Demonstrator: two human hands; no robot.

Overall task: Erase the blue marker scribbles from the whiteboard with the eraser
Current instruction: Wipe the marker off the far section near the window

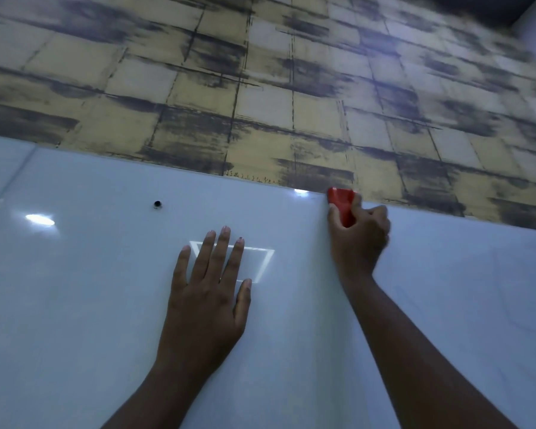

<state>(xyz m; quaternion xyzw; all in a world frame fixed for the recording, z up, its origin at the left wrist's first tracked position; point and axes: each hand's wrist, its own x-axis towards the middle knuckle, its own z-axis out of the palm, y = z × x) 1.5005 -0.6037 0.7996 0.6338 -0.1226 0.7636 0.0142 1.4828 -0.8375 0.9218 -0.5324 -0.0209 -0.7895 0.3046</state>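
Note:
The whiteboard [106, 305] fills the lower half of the view, glossy and pale, with ceiling lights reflected in it. I see no blue scribbles on the part that shows. My right hand [358, 239] grips a red eraser [341, 201] and holds it against the board right at its top edge. My left hand [208, 292] lies flat on the board with fingers straight and spread, to the left of and below the eraser.
Above the board's top edge [198, 171] is a wall of yellowish tiles with dark smears [260, 88]. A small dark fixing hole or screw [157, 204] sits in the board left of my left hand.

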